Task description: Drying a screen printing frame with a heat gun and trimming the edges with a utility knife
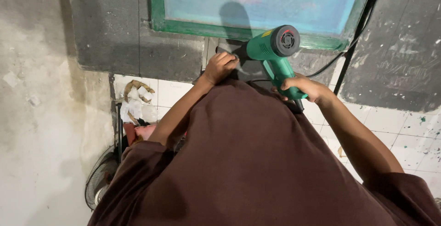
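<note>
My right hand (304, 88) grips the handle of a green heat gun (272, 47), its round black rear vent facing the camera and its nozzle pointing toward a green-framed screen with blue mesh (158, 5) leaning on the dark wall. My left hand (219, 67) is closed, fingers curled, pressed against a dark object below the frame's lower edge; what it holds is hidden. My brown shirt (257, 161) fills the lower middle of the view.
A black cable (353, 37) runs down from the upper right along the wall. Crumpled rags and paper (135, 99) lie on white floor tiles at left, with a fan grille (98, 182) below them. Paint-spattered tiles (413, 129) lie at right.
</note>
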